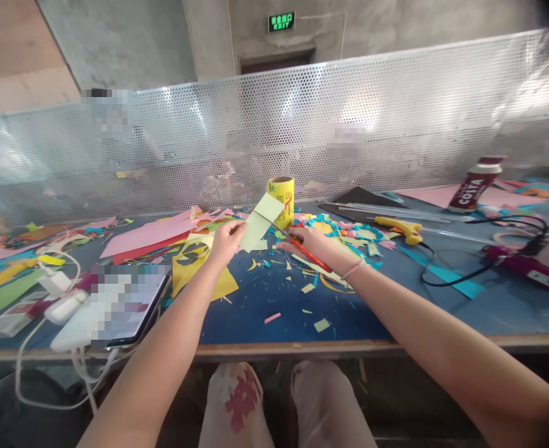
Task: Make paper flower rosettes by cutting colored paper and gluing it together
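Observation:
My left hand (229,238) is closed on the lower left edge of a pale green paper piece (261,221), held up over the blue table. In my right hand (319,246) are scissors with red-orange handles (310,252). Their dark blades point up and left, across the green paper; whether they are cutting into it I cannot tell. Right behind the paper stands a yellow roll with a printed label (287,202), partly hidden. Yellow paper with cut-out shapes (195,264) lies below my left hand, and colourful scraps (349,230) spread beyond my right hand.
A tablet (137,308) with white cables lies at the front left, near pink paper sheets (148,236). To the right are a yellow glue gun (403,229) with a black cord, a COSTA bottle (476,185) and a purple power strip (524,267). A perforated metal screen (265,118) borders the back.

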The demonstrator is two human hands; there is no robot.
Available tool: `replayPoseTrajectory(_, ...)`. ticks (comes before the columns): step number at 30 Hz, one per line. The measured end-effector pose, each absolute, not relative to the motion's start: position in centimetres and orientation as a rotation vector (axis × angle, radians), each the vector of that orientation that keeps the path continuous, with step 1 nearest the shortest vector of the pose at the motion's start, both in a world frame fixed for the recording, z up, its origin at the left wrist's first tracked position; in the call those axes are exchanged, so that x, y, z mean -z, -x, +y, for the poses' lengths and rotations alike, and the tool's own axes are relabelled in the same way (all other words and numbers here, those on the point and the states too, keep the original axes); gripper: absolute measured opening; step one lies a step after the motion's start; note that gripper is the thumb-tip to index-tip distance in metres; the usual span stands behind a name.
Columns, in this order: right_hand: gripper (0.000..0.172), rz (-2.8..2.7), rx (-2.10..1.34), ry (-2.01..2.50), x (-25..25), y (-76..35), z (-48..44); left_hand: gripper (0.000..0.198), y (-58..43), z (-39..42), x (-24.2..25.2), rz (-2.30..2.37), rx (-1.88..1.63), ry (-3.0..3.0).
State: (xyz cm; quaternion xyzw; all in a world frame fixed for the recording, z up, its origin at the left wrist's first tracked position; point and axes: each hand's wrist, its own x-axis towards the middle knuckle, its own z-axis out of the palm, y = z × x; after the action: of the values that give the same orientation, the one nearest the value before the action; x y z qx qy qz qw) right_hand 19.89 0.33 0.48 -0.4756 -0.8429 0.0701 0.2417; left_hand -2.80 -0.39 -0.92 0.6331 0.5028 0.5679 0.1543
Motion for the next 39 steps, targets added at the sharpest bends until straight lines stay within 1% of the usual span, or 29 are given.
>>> replayPoseTrajectory(8, 0.044, -2.354, -0.185, 1.277, -1.0, -19.8, -0.4, 0.024, 2.9, -0.3, 0.9, 1.408, -1.64, -1.825)
replayPoseTrajectory(13, 0.041, -2.376, -0.267, 1.189, -1.2, -19.9, -1.0, 0.024, 2.8, -0.4, 0.9, 1.356, -1.619, -1.871)
replayPoseTrajectory(22, 0.043, -2.323, -0.342, 1.035, -0.5, -19.7, -0.7, 0.026, 2.3, -0.8, 0.8, 1.352, -1.564, -1.885)
replayPoseTrajectory(28, 0.047, -2.277, -0.254, 1.174, -0.5, -19.3, -0.6, 0.024, 2.2, -1.0, 0.7, 1.367, -1.576, -1.881)
replayPoseTrajectory(32, 0.046, -2.271, -0.253, 1.227, -0.6, -19.3, -0.7, 0.025, 2.3, -0.8, 0.8, 1.358, -1.588, -1.885)
replayPoseTrajectory(39, 0.04, -2.304, -0.333, 1.024, -0.4, -19.6, -0.5, 0.024, 2.2, -0.8, 0.8, 1.331, -1.53, -1.915)
